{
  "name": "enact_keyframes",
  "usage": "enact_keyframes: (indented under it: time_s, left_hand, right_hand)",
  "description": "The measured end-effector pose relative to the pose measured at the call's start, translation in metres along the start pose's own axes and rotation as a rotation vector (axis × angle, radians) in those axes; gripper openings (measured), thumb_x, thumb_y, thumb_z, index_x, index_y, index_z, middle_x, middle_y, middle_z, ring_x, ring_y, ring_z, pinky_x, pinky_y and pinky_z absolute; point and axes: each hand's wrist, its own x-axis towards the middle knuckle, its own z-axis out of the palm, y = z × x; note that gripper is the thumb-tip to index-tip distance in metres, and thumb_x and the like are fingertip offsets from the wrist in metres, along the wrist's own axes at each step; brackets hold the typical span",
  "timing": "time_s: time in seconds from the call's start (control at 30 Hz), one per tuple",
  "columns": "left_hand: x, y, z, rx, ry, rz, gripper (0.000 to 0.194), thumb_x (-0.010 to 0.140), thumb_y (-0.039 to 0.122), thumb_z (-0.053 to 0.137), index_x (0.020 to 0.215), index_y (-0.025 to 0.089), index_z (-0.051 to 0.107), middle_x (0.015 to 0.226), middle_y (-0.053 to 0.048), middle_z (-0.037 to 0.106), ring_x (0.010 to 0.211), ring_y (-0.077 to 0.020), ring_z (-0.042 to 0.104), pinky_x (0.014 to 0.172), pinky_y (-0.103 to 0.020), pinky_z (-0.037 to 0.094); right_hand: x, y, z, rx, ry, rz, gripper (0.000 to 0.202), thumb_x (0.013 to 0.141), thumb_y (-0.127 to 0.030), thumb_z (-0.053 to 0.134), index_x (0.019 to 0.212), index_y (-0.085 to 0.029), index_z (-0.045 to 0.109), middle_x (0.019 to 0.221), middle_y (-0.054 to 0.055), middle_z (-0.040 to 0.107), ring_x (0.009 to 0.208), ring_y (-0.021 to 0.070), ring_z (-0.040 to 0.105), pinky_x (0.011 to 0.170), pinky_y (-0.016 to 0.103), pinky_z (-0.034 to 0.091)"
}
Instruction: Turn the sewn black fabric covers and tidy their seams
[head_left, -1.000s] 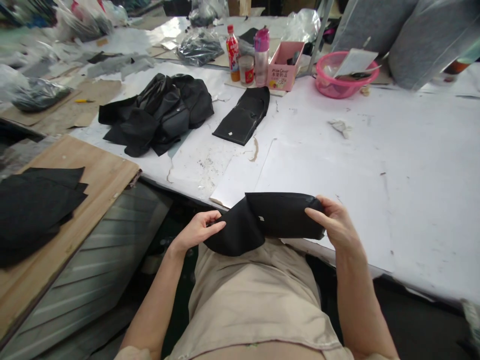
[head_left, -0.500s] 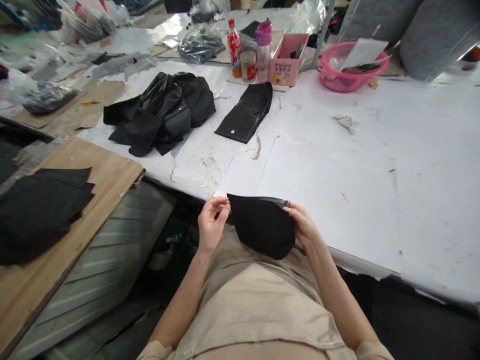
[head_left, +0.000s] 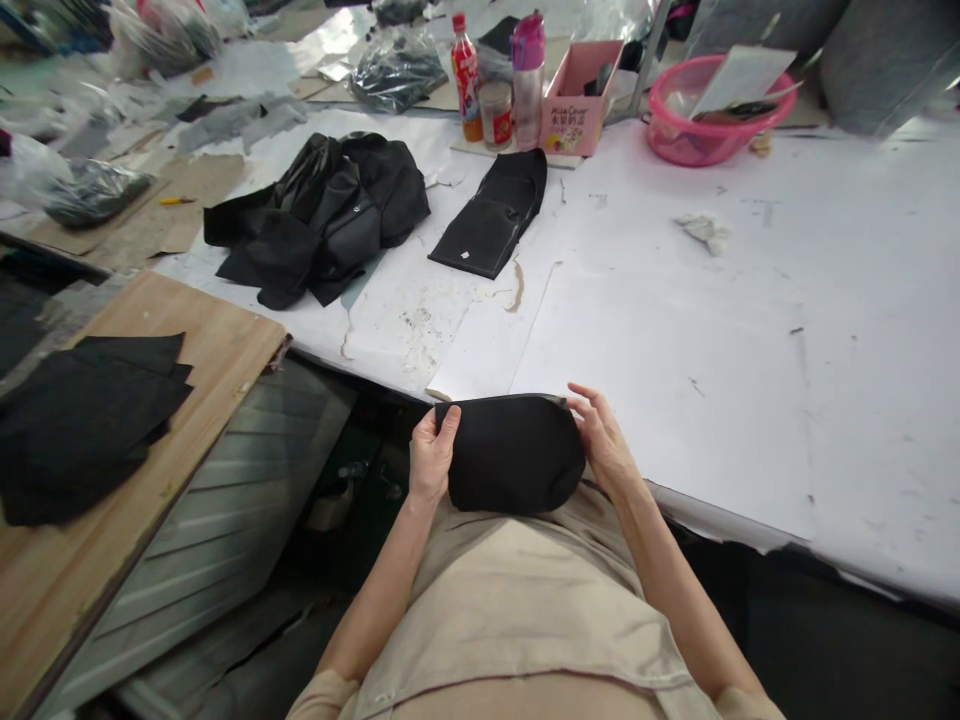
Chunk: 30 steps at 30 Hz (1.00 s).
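Observation:
A flat black fabric piece with a rounded right end is held upright over my lap, at the front edge of the table. My left hand grips its left end, thumb on the near face and fingers behind. At the upper right corner my right hand holds the piece loosely, its index finger lifted away from the edge. Farther back on the table lies a longer black piece with a small white mark. Left of that is a crumpled heap of black material.
On a wooden board at the left lie stacked black pieces. Along the back of the white-covered table stand a red-capped bottle, a cup, a pink-lidded bottle, a pink box and a pink basket.
My left hand has gone from a fingertip pinch at the corner to a fuller grip on the left end. My right index finger has lifted. The piece now hangs more level.

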Motion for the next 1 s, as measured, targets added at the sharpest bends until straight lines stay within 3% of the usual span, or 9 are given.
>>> enact_keyframes:
  time_s: [0.07,0.17,0.27,0.4,0.67,1.0]
  left_hand:
    - [0.001,-0.002,-0.002,0.040,0.010,0.087,0.033,0.078,0.052,0.072,0.082,0.020,0.067,0.077,0.000,0.070,0.076,-0.0190,0.066,0.070,-0.025,0.050]
    - [0.001,-0.005,-0.003,0.087,0.004,0.145,0.032,0.081,0.051,0.069,0.082,0.019,0.067,0.074,0.000,0.067,0.072,-0.0175,0.064,0.068,-0.024,0.048]
    - [0.000,-0.008,-0.003,0.097,-0.001,0.161,0.032,0.082,0.051,0.067,0.083,0.019,0.068,0.074,0.000,0.066,0.072,-0.0169,0.062,0.068,-0.023,0.047]
    - [-0.002,-0.009,-0.005,0.103,0.016,0.193,0.033,0.084,0.051,0.065,0.081,0.018,0.067,0.073,0.000,0.064,0.071,-0.0152,0.059,0.070,-0.023,0.047]
    - [-0.004,-0.009,-0.007,0.051,0.050,0.165,0.039,0.084,0.054,0.064,0.070,0.017,0.060,0.065,0.002,0.059,0.063,-0.0122,0.054,0.063,-0.023,0.044]
    - [-0.004,-0.009,-0.007,-0.082,0.094,0.182,0.036,0.082,0.050,0.068,0.073,0.016,0.064,0.060,0.003,0.058,0.054,-0.0092,0.050,0.055,-0.020,0.042]
  right_hand:
    - [-0.002,0.002,-0.001,-0.061,-0.053,-0.076,0.066,0.072,-0.068,0.070,0.124,-0.030,0.056,0.129,0.007,0.061,0.101,0.0220,0.064,0.081,0.031,0.050]
    - [-0.003,0.005,0.002,-0.173,-0.006,-0.106,0.050,0.068,-0.051,0.082,0.105,-0.027,0.061,0.137,0.008,0.057,0.113,0.0239,0.059,0.094,0.034,0.046]
    - [-0.001,0.008,0.010,-0.205,0.130,-0.092,0.028,0.074,-0.043,0.077,0.085,-0.024,0.060,0.117,0.005,0.066,0.098,0.0214,0.061,0.086,0.033,0.046]
    - [-0.001,0.010,0.019,-0.104,0.208,-0.058,0.027,0.075,-0.041,0.075,0.077,-0.023,0.056,0.095,0.002,0.065,0.083,0.0184,0.057,0.074,0.030,0.044]
    - [-0.005,0.006,0.027,0.055,0.242,-0.069,0.029,0.075,-0.038,0.076,0.079,-0.024,0.051,0.094,0.001,0.063,0.078,0.0165,0.054,0.069,0.028,0.043]
    - [-0.005,0.001,0.026,-0.006,0.198,-0.111,0.028,0.077,-0.041,0.075,0.079,-0.023,0.053,0.090,0.002,0.065,0.082,0.0174,0.056,0.074,0.029,0.043]
